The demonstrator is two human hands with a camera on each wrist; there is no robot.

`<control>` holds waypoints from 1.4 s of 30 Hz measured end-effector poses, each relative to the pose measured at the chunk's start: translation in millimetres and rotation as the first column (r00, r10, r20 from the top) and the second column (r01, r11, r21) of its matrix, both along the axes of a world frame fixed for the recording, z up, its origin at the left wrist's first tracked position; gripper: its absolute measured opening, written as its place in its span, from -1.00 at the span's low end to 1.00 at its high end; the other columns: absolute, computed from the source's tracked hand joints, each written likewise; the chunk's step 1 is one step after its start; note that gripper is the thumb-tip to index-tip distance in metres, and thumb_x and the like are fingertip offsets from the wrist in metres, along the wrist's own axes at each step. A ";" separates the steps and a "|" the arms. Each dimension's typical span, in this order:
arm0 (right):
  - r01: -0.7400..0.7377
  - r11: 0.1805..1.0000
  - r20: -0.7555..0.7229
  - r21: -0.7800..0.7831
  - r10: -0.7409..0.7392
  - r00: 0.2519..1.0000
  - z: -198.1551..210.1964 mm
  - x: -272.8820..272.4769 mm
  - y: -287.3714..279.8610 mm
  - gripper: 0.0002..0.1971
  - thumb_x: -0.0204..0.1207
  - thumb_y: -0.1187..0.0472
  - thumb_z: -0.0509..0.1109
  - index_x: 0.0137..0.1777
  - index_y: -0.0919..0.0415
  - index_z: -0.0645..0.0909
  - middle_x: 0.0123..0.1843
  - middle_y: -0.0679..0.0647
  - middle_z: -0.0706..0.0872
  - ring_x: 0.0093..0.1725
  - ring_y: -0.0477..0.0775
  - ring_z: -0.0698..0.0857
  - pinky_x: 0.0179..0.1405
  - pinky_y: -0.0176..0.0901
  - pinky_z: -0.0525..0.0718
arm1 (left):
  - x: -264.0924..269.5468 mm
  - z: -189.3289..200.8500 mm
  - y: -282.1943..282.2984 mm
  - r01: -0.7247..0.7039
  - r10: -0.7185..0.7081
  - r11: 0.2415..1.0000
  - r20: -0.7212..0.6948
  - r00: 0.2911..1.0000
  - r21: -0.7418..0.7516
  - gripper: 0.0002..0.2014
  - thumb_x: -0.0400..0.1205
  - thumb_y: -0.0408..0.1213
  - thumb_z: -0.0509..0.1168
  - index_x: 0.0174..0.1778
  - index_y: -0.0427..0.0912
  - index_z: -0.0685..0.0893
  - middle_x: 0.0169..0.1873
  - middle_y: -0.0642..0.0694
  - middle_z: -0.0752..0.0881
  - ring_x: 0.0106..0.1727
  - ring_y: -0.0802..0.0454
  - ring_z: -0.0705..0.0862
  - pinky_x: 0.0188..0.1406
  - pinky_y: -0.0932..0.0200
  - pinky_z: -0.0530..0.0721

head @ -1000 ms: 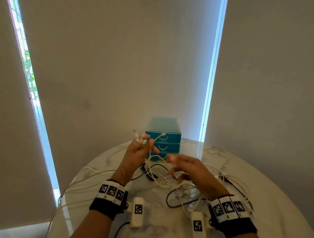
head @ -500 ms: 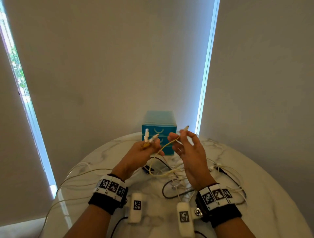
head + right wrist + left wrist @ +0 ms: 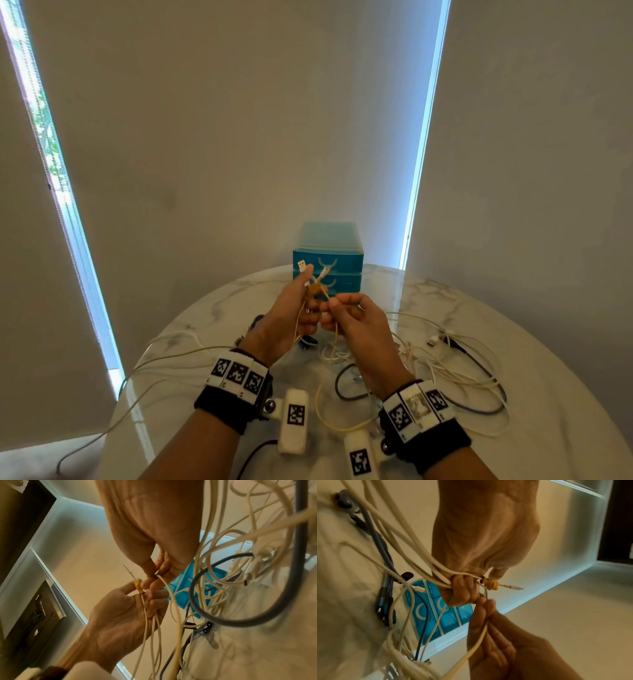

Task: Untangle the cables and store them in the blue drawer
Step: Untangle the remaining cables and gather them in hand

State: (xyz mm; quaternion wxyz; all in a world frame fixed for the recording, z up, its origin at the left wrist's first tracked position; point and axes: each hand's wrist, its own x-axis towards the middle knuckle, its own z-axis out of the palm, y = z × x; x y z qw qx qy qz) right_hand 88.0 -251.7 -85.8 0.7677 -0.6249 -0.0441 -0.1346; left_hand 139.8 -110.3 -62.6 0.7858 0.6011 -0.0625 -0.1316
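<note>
Head view: left hand [image 3: 289, 317] grips a bunch of cream cables [image 3: 298, 330] w/ a yellow splitter [image 3: 314, 290], raised in front of blue drawer [image 3: 327, 262] at far edge of marble table [image 3: 548, 394]. Right hand [image 3: 359, 325] pinches one yellowish strand [image 3: 335, 337].

Left wrist: fingers [image 3: 462, 588] curled round cords; plugs stick out past splitter [image 3: 490, 584].

Right wrist: thumb & fingertips [image 3: 154, 569] nip strand [image 3: 173, 601]; loose cream & dark cables [image 3: 240, 574] tangled on table, drawer [image 3: 190, 573] behind.
</note>
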 end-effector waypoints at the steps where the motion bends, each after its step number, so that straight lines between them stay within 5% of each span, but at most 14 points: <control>1: 0.013 1.000 0.017 0.005 -0.013 1.000 0.5 -0.7 0.3 -0.82 0.76 0.26 0.49 0.27 0.34 0.70 -0.01 0.23 0.93 -0.05 0.09 0.93 -0.07 -0.24 0.85 | -3.0 0.6 -3.6 -0.028 0.025 0.997 0.051 0.998 0.078 -0.46 0.82 0.37 0.13 -0.14 -0.04 0.64 -0.42 0.01 0.48 -0.49 0.14 0.32 -0.51 0.26 0.24; 7: 0.032 0.999 0.028 0.035 -0.033 0.999 -0.9 -2.0 3.4 -0.78 0.70 0.23 0.55 0.26 0.33 0.72 0.16 0.24 0.88 0.11 0.15 0.94 0.06 -0.08 0.91 | -22.8 6.9 -12.8 -0.087 0.015 0.971 0.308 0.951 0.221 -0.41 0.80 0.36 0.15 -0.33 0.06 0.81 -0.50 0.14 0.62 -0.51 0.23 0.46 -0.50 0.32 0.34; 12: -0.131 0.991 -0.095 -0.015 0.129 0.987 1.0 -4.3 7.9 -0.60 0.67 0.14 0.61 0.34 0.32 0.58 0.16 0.34 0.86 -0.11 0.16 0.92 -0.08 -0.04 0.90 | -16.0 8.4 -7.3 -0.274 0.186 0.939 0.363 0.913 0.206 -0.28 0.84 0.37 -0.11 -0.37 0.06 0.72 -0.56 0.17 0.63 -0.53 0.30 0.57 -0.52 0.43 0.50; 16: -0.007 0.985 -0.010 -0.171 0.005 1.000 3.8 -6.5 11.3 -0.66 0.67 -0.03 0.59 0.29 0.09 0.62 0.18 0.07 0.80 -0.18 0.04 0.90 -0.17 -0.04 0.91 | -10.9 -0.1 -0.8 -0.288 0.176 0.920 0.378 0.909 0.265 -0.23 0.82 0.40 -0.29 -0.22 0.07 0.72 -0.58 0.10 0.68 -0.51 0.26 0.58 -0.48 0.30 0.53; 20: 0.098 0.979 0.064 -0.179 -0.087 0.994 3.2 -7.0 5.8 -0.75 0.71 -0.05 0.53 0.25 0.06 0.69 0.09 0.03 0.85 -0.25 0.11 0.88 -0.30 -0.04 0.87 | -10.9 -4.4 -9.6 -0.178 0.074 0.935 0.322 0.944 0.307 -0.17 0.81 0.39 -0.39 0.16 0.22 0.84 -0.06 -0.02 0.95 -0.14 0.24 0.80 -0.16 0.26 0.62; 22: 0.103 0.981 0.061 -0.165 -0.095 0.994 3.4 -8.1 5.2 -0.75 0.72 -0.06 0.51 0.24 0.08 0.70 0.05 0.04 0.87 -0.27 0.14 0.87 -0.33 -0.03 0.86 | -13.0 -2.6 -12.0 -0.155 0.064 0.944 0.299 0.952 0.291 -0.19 0.81 0.38 -0.36 0.12 0.18 0.85 -0.17 -0.06 0.87 -0.19 -0.01 0.62 -0.25 0.16 0.49; 25: 0.109 0.982 0.039 -0.153 -0.104 0.994 5.1 -8.1 8.2 -0.71 0.74 -0.07 0.48 0.20 0.17 0.69 0.02 0.09 0.88 -0.32 0.10 0.87 -0.38 -0.05 0.86 | -15.5 0.1 -11.8 -0.129 0.048 0.950 0.275 0.960 0.285 -0.29 0.87 0.31 -0.21 0.02 0.06 0.82 -0.21 -0.13 0.69 -0.24 0.03 0.47 -0.26 0.15 0.42; 27: 0.115 0.983 0.012 -0.145 -0.115 0.993 6.2 -7.4 9.7 -0.66 0.74 -0.11 0.46 0.15 0.21 0.65 -0.02 0.17 0.88 -0.35 0.12 0.88 -0.40 -0.05 0.86 | -13.5 -0.8 -12.0 -0.111 0.001 0.934 0.308 0.951 0.340 -0.31 0.86 0.34 -0.19 -0.09 0.07 0.78 -0.35 0.05 0.66 -0.32 0.12 0.45 -0.29 0.18 0.42; 29: 0.111 0.984 -0.031 -0.139 -0.116 0.993 7.3 -7.4 9.8 -0.58 0.72 -0.17 0.45 0.11 0.24 0.60 -0.09 0.23 0.88 -0.36 0.18 0.88 -0.39 -0.01 0.88 | -11.5 -2.2 -12.9 -0.098 -0.046 0.922 0.355 0.934 0.376 -0.31 0.82 0.41 -0.16 -0.11 0.08 0.76 -0.44 0.09 0.66 -0.35 0.16 0.50 -0.31 0.24 0.49; 32: 0.103 0.983 -0.081 -0.151 -0.116 0.990 8.0 -8.1 7.7 -0.38 0.68 -0.27 0.45 0.14 0.40 0.55 -0.18 0.22 0.88 -0.42 0.18 0.85 -0.39 0.01 0.88 | -9.2 -4.6 -13.9 -0.104 -0.034 0.928 0.360 0.932 0.358 -0.36 0.79 0.47 -0.06 0.12 0.13 0.81 -0.24 0.08 0.87 -0.20 0.26 0.72 -0.09 0.19 0.65; 34: 0.086 0.984 -0.111 -0.154 -0.104 0.988 6.4 -8.4 5.6 -0.28 0.66 -0.31 0.46 0.16 0.49 0.54 -0.27 0.17 0.84 -0.46 0.11 0.81 -0.43 -0.08 0.83 | -8.6 -5.6 -16.0 -0.130 -0.009 0.927 0.367 0.930 0.353 -0.37 0.79 0.45 -0.07 0.06 0.09 0.77 -0.40 0.21 0.77 -0.38 0.34 0.66 -0.26 0.29 0.57; 36: 0.045 0.987 -0.145 -0.156 -0.068 0.987 4.4 -8.3 4.5 -0.25 0.64 -0.35 0.45 0.19 0.49 0.59 -0.30 0.13 0.82 -0.43 0.08 0.82 -0.38 -0.12 0.85 | -8.3 -6.0 -18.0 -0.162 0.028 0.935 0.390 0.920 0.315 -0.35 0.78 0.46 -0.05 -0.04 0.01 0.72 -0.36 0.10 0.68 -0.34 0.23 0.59 -0.32 0.34 0.55; 39: -0.070 0.981 -0.205 -0.182 0.032 0.978 4.8 -8.0 4.1 -0.36 0.66 -0.31 0.46 0.23 0.38 0.66 -0.26 0.07 0.86 -0.27 0.11 0.90 -0.16 -0.04 0.93 | -6.8 -7.5 -17.0 -0.214 0.084 0.945 0.447 0.891 0.248 -0.33 0.78 0.46 -0.05 -0.04 -0.05 0.67 -0.21 -0.07 0.67 -0.16 0.09 0.65 -0.03 0.17 0.70; 42: -0.183 0.937 -0.245 -0.298 0.110 0.963 3.9 -7.0 1.1 -0.58 0.70 -0.11 0.53 0.23 0.27 0.63 -0.11 0.09 0.88 -0.18 0.08 0.92 0.05 0.11 0.94 | -5.4 -5.6 -7.9 -0.270 0.210 0.959 0.432 0.877 0.081 -0.33 0.80 0.44 -0.09 -0.13 -0.10 0.53 -0.31 -0.09 0.61 -0.27 0.05 0.63 -0.11 0.09 0.67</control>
